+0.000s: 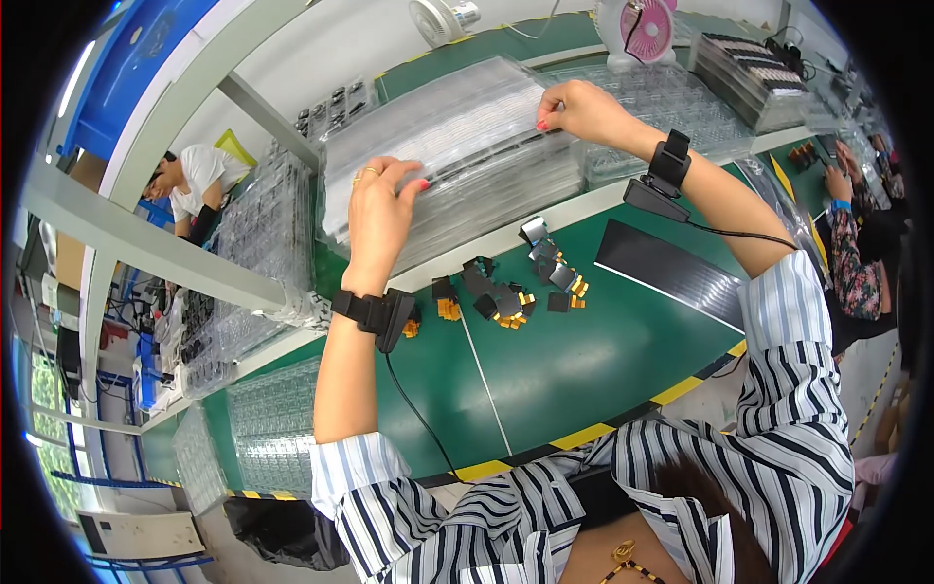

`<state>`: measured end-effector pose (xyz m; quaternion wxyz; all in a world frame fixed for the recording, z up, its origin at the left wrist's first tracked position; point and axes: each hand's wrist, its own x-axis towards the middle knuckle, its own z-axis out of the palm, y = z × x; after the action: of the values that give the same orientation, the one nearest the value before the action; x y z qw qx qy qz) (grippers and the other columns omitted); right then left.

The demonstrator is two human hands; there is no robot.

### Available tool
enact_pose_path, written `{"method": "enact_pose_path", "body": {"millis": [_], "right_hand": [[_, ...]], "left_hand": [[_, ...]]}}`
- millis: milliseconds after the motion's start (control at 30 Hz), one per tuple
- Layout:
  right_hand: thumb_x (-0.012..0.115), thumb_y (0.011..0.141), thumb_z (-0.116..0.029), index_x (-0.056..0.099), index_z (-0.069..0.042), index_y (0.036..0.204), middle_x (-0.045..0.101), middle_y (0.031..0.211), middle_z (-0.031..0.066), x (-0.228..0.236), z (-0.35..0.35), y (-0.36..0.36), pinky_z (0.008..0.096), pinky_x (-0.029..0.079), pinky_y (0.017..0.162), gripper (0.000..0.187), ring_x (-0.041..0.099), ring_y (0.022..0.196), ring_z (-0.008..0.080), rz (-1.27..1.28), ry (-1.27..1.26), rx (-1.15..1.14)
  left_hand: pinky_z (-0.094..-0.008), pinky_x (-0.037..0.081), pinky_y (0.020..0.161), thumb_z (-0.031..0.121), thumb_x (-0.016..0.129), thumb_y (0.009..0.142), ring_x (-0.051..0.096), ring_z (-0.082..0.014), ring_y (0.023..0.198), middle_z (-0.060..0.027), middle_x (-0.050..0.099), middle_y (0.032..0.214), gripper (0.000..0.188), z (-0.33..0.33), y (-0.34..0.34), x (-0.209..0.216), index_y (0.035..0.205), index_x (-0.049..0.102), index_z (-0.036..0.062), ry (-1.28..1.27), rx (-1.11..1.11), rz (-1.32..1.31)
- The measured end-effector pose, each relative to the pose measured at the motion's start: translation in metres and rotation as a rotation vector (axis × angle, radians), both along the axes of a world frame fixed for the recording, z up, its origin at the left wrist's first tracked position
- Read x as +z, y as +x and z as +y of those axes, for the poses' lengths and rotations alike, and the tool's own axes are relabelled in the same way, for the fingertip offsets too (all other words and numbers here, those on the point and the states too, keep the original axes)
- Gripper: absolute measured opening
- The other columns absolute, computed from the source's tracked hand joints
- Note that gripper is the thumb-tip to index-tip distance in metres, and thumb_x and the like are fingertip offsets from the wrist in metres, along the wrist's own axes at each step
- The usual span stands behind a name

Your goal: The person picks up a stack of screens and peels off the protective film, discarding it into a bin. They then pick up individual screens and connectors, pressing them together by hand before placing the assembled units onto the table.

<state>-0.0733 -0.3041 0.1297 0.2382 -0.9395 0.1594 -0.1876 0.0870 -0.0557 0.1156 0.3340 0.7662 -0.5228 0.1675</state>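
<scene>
My left hand (379, 206) is at the near left of a tall stack of clear plastic trays (525, 190). Its fingers are bent and its thumb lies close to the top tray's near edge, seeming to grip it. At the right end of that edge, my right hand (589, 112) pinches the tray between thumb and fingertips. A thin dark line runs along the stack between both hands. Below the stack, several small black square parts with gold-coloured flex tails (506, 300) lie in loose clusters on the green table (584, 365).
A black flat sheet (666, 273) lies at the right of the table. More clear trays (272, 414) are at the lower left and behind. A grey metal post (146, 234) crosses the left. A pink fan (647, 34) stands behind. Co-workers sit left and right.
</scene>
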Motion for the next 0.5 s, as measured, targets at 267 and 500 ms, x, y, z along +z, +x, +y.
{"method": "enact_pose_path", "body": {"millis": [267, 500], "right_hand": [[0.062, 0.077, -0.015, 0.062, -0.004, 0.081, 0.062, 0.081, 0.0091, -0.017, -0.005, 0.006, 0.0363, 0.046, 0.065, 0.011, 0.059, 0.075, 0.0276, -0.140, -0.309, 0.117], [0.058, 0.080, -0.015, 0.059, -0.006, 0.083, 0.059, 0.084, 0.0074, -0.023, -0.006, 0.010, 0.0395, 0.045, 0.064, 0.010, 0.058, 0.075, 0.0302, -0.132, -0.504, 0.236]], "left_hand": [[-0.0353, 0.044, 0.071, 0.015, 0.067, 0.075, 0.055, -0.0283, 0.081, -0.0110, 0.060, 0.089, 0.014, -0.006, 0.010, -0.011, 0.086, 0.067, 0.0054, 0.113, -0.040, -0.117], [-0.0394, 0.046, 0.075, 0.021, 0.067, 0.075, 0.057, -0.0316, 0.089, -0.0120, 0.060, 0.099, 0.025, -0.010, 0.017, -0.010, 0.097, 0.065, 0.0082, 0.079, 0.010, -0.095]]}}
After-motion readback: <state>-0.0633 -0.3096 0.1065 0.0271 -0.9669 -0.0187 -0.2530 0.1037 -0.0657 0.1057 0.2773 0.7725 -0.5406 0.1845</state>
